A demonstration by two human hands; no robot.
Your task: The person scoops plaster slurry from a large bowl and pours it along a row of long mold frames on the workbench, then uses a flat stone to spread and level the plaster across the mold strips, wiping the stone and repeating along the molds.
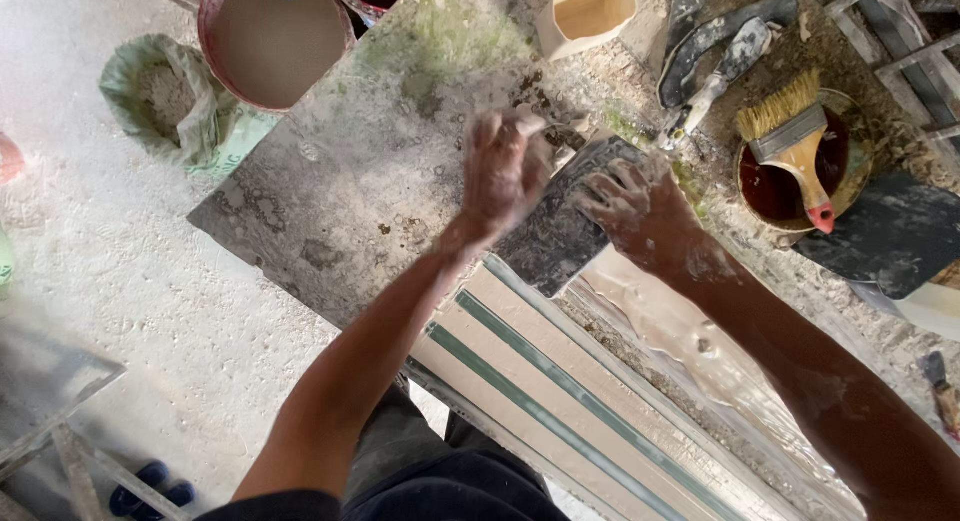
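My left hand, coated in white plaster, hovers with fingers curled over a grey stone slab; it looks blurred and I cannot tell whether it holds anything. My right hand presses flat, fingers spread, on a dark rectangular rubber sheet that lies at the end of a long cream moulding with green stripes. Wet white plaster streaks the surface beside the moulding, under my right forearm.
A red bucket of beige plaster and a green bag of powder stand at the upper left. A brush rests in a pot of dark liquid at right, near a trowel and a cream tub.
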